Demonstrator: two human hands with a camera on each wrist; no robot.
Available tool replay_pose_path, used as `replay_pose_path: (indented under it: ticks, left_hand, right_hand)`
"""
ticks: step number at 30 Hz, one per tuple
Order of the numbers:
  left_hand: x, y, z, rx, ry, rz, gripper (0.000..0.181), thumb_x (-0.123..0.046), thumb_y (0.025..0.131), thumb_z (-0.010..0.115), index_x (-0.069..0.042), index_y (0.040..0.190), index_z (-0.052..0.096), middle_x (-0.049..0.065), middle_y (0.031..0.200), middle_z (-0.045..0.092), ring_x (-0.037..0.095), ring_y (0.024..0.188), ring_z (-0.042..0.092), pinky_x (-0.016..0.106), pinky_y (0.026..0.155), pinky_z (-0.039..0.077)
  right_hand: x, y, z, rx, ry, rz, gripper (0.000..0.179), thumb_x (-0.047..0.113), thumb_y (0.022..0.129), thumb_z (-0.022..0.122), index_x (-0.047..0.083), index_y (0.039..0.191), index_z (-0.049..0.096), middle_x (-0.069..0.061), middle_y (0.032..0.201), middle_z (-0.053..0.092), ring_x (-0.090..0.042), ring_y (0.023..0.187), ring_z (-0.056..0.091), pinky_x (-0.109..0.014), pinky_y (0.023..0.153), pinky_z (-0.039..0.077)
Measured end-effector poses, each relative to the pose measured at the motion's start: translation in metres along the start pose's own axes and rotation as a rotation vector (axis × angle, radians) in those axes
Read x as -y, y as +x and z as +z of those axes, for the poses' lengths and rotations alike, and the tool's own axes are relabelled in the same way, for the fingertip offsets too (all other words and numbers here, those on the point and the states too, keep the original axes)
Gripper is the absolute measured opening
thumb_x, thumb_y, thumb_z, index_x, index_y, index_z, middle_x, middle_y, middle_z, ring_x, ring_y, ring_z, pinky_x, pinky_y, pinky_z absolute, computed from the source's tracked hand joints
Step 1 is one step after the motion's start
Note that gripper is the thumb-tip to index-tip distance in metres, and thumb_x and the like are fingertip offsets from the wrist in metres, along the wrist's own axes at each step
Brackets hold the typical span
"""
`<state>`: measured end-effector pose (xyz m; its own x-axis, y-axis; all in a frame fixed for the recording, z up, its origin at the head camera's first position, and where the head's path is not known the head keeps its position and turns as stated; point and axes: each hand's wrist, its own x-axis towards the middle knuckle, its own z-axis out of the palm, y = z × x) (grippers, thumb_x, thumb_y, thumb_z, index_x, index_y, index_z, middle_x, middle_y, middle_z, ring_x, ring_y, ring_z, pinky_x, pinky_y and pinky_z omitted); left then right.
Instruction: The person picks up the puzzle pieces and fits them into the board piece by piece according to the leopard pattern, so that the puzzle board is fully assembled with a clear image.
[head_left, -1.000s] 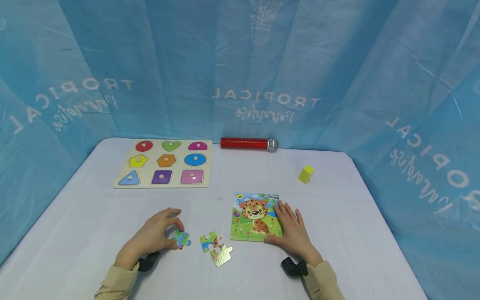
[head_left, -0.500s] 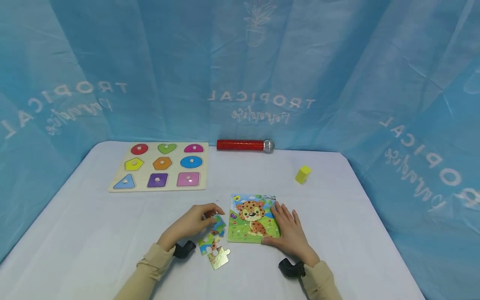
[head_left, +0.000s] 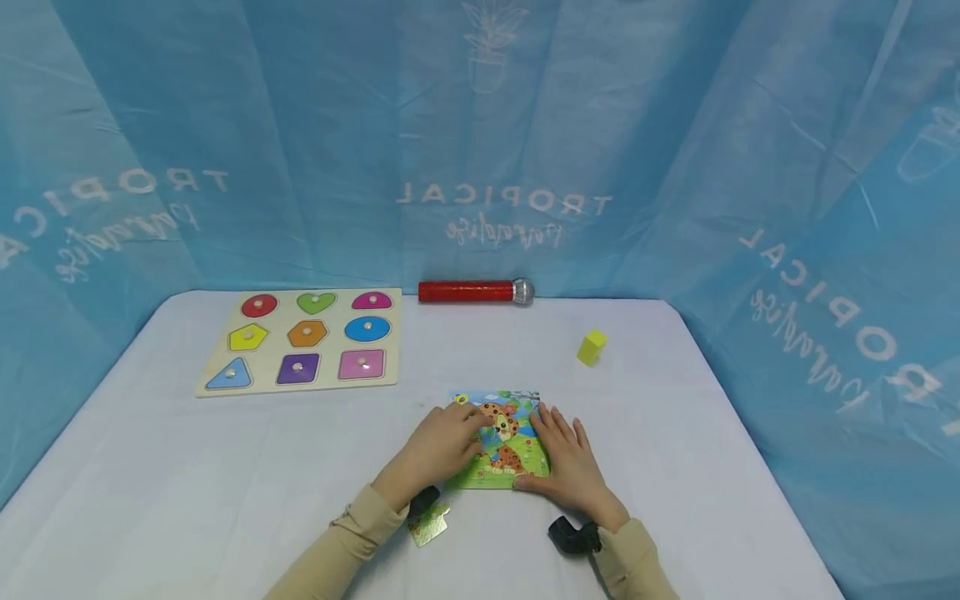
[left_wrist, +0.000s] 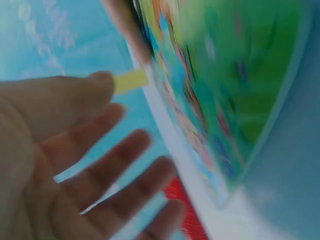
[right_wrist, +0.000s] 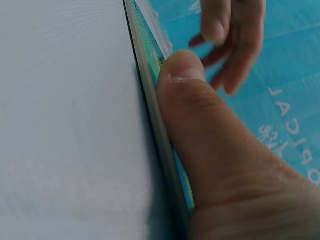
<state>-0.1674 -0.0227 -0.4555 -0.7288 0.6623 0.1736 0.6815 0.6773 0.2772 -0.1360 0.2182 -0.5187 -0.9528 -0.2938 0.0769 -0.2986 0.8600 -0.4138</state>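
A square leopard puzzle board [head_left: 532,462] lies on the white table. Over its left half is my left hand [head_left: 435,454], thumb and fingers apart. In the left wrist view the left hand [left_wrist: 85,135] spreads its fingers with nothing between them. A blue-green puzzle piece [head_left: 489,438] shows on the leopard picture beside those fingertips. My right hand [head_left: 566,462] rests along the board's right side, fingers straight and thumb at the near corner. In the right wrist view the right thumb [right_wrist: 200,105] presses against the board's edge. A gold-backed puzzle piece [head_left: 431,525] lies below the left wrist.
A wooden shape board [head_left: 300,342] with knobbed pieces lies at the back left. A red toy microphone [head_left: 468,291] sits at the back edge. One yellow block [head_left: 592,347] stands right of centre. Blue curtains [head_left: 480,125] enclose the table.
My left hand has moved right from the table onto the board, bringing the blue-green piece there, and its fingers have spread from it. My right hand stays at the board's right side.
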Motion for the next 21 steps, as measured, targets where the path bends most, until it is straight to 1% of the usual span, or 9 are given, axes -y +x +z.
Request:
replay_pose_path:
  ticks: [2, 4, 6, 7, 9, 11, 15, 18, 21]
  left_hand:
    - [-0.010, -0.009, 0.001, 0.024, 0.117, 0.024, 0.038, -0.033, 0.089, 0.068, -0.014, 0.122, 0.066, 0.005, 0.120, 0.065, 0.023, 0.110, 0.061, 0.042, 0.083, 0.051]
    - [-0.017, -0.014, 0.005, 0.061, 0.193, 0.037, 0.046, -0.042, 0.089, 0.066, -0.015, 0.126, 0.064, 0.005, 0.128, 0.062, 0.022, 0.118, 0.059, 0.042, 0.090, 0.050]
    - [-0.021, -0.016, 0.009, 0.095, 0.232, 0.043, 0.055, -0.049, 0.087, 0.065, -0.015, 0.131, 0.062, 0.005, 0.136, 0.058, 0.023, 0.124, 0.056, 0.045, 0.097, 0.048]
    - [-0.022, -0.015, 0.010, 0.109, 0.240, 0.041, 0.057, -0.050, 0.087, 0.064, -0.015, 0.132, 0.060, 0.005, 0.139, 0.056, 0.023, 0.127, 0.054, 0.046, 0.101, 0.047]
    - [-0.023, -0.010, 0.013, 0.124, 0.221, 0.037, 0.058, -0.050, 0.088, 0.063, -0.015, 0.134, 0.059, 0.004, 0.142, 0.054, 0.024, 0.132, 0.051, 0.049, 0.105, 0.043]
    - [-0.023, -0.004, 0.015, 0.138, 0.194, 0.041, 0.058, -0.049, 0.089, 0.063, -0.015, 0.135, 0.058, 0.004, 0.144, 0.053, 0.024, 0.134, 0.049, 0.052, 0.107, 0.041]
    - [-0.022, 0.011, 0.019, 0.155, 0.168, 0.072, 0.056, -0.048, 0.091, 0.060, -0.016, 0.137, 0.056, 0.004, 0.146, 0.051, 0.024, 0.135, 0.048, 0.056, 0.107, 0.041]
    - [-0.021, 0.022, 0.021, 0.163, 0.171, 0.092, 0.055, -0.047, 0.092, 0.058, -0.017, 0.138, 0.056, 0.003, 0.146, 0.050, 0.024, 0.137, 0.046, 0.056, 0.105, 0.042]
    - [-0.019, 0.031, 0.022, 0.177, 0.156, 0.096, 0.054, -0.047, 0.094, 0.057, -0.017, 0.138, 0.056, 0.002, 0.147, 0.049, 0.023, 0.139, 0.044, 0.055, 0.106, 0.042]
  right_hand:
    - [0.001, 0.000, -0.001, -0.011, -0.003, -0.010, 0.105, 0.065, 0.075, 0.068, 0.007, 0.152, 0.029, -0.014, 0.161, 0.022, -0.036, 0.149, 0.019, -0.059, 0.118, 0.008]
    - [0.001, -0.001, -0.001, -0.024, 0.003, -0.019, 0.105, 0.065, 0.074, 0.068, 0.006, 0.152, 0.030, -0.014, 0.160, 0.023, -0.037, 0.148, 0.020, -0.060, 0.118, 0.008]
    - [0.002, -0.001, 0.000, -0.025, 0.008, -0.023, 0.105, 0.066, 0.075, 0.067, 0.006, 0.152, 0.029, -0.015, 0.160, 0.023, -0.037, 0.148, 0.020, -0.060, 0.118, 0.009]
    - [0.001, -0.001, 0.000, -0.017, 0.007, -0.020, 0.106, 0.068, 0.075, 0.066, 0.007, 0.153, 0.028, -0.014, 0.161, 0.021, -0.037, 0.149, 0.019, -0.060, 0.118, 0.007]
    - [0.000, -0.001, 0.001, 0.000, 0.002, -0.014, 0.107, 0.071, 0.075, 0.064, 0.008, 0.153, 0.026, -0.013, 0.161, 0.019, -0.036, 0.150, 0.017, -0.060, 0.118, 0.006]
    - [-0.002, -0.001, 0.002, 0.014, -0.004, -0.007, 0.108, 0.074, 0.075, 0.061, 0.009, 0.154, 0.025, -0.012, 0.162, 0.018, -0.035, 0.150, 0.015, -0.060, 0.119, 0.005]
    - [-0.002, -0.001, 0.003, 0.011, 0.016, -0.003, 0.108, 0.073, 0.074, 0.062, 0.010, 0.154, 0.025, -0.011, 0.162, 0.019, -0.034, 0.150, 0.015, -0.060, 0.118, 0.004]
    - [-0.002, 0.000, 0.001, 0.005, 0.029, -0.007, 0.109, 0.073, 0.074, 0.063, 0.009, 0.154, 0.024, -0.012, 0.161, 0.021, -0.034, 0.150, 0.015, -0.060, 0.118, 0.004]
    - [-0.001, 0.000, 0.001, 0.000, 0.030, -0.005, 0.111, 0.074, 0.074, 0.063, 0.008, 0.155, 0.022, -0.012, 0.161, 0.022, -0.034, 0.150, 0.016, -0.060, 0.119, 0.004]
